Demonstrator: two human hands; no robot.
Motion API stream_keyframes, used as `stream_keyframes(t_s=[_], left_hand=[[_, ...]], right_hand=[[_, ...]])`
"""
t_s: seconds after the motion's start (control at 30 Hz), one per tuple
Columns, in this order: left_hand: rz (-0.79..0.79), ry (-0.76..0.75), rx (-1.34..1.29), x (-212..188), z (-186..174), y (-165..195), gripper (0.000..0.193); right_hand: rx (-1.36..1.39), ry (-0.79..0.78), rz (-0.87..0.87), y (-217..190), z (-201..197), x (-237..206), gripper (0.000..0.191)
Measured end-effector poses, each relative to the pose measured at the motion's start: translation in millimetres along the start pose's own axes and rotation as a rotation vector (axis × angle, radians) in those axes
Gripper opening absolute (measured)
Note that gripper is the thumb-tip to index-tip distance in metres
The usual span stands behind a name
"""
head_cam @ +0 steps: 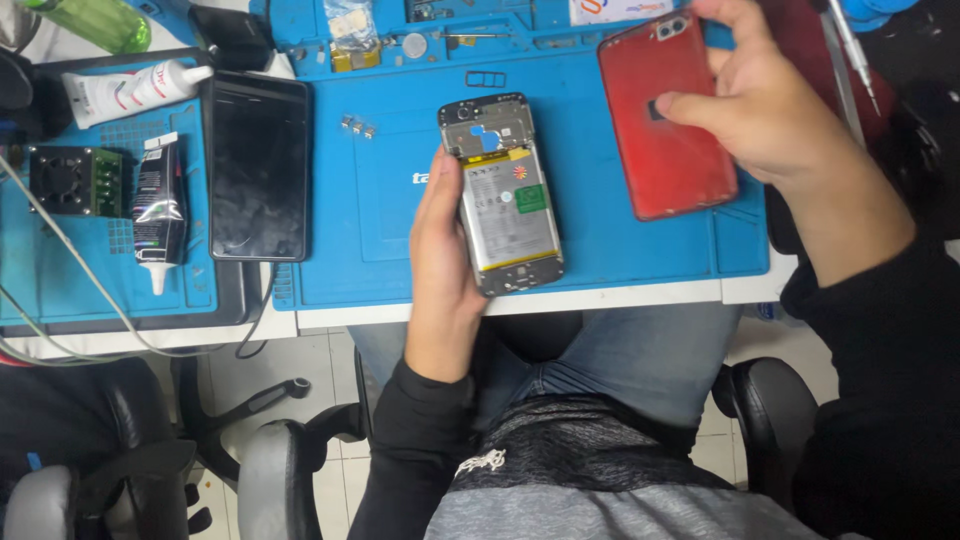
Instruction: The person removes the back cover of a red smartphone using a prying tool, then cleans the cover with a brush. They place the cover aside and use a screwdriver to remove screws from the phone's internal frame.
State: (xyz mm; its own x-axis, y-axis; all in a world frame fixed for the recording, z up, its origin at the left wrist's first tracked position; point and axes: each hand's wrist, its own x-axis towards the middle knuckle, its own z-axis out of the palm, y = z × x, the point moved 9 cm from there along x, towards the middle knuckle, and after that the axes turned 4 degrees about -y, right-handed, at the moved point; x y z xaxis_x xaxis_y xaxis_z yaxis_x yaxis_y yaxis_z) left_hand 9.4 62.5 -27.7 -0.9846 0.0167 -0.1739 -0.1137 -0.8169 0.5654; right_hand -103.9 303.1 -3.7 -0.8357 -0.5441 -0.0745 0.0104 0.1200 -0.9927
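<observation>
A white workbench [600,297] spans the scene, topped with a blue work mat [400,230]. Beneath it lies a pale tiled floor [310,370]. Black office chairs [270,470] stand below and beside the hands. Lighting is bright and even.

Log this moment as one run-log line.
left hand: holds opened phone | right hand: holds red back cover | surface: blue mat

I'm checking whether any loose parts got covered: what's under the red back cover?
The red back cover, held by the right hand, lies on the blue work mat. Only mat shows around its edges; whatever lies directly beneath it is hidden. Three small loose parts sit uncovered farther left.
</observation>
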Motion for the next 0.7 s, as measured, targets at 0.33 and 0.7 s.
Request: stream_keyframes(t_s=[0.33, 0.7], left_hand=[[0.049, -0.019, 0.731, 13, -10, -2, 0.071], [0.121, -0.260, 1.654, 22, 25, 31, 0.083]], right_hand=[[-0.462, 0.022, 0.053, 16, 10, 9, 0.085], [-0.818, 0.218, -0.156, -32, -17, -10, 0.044]])
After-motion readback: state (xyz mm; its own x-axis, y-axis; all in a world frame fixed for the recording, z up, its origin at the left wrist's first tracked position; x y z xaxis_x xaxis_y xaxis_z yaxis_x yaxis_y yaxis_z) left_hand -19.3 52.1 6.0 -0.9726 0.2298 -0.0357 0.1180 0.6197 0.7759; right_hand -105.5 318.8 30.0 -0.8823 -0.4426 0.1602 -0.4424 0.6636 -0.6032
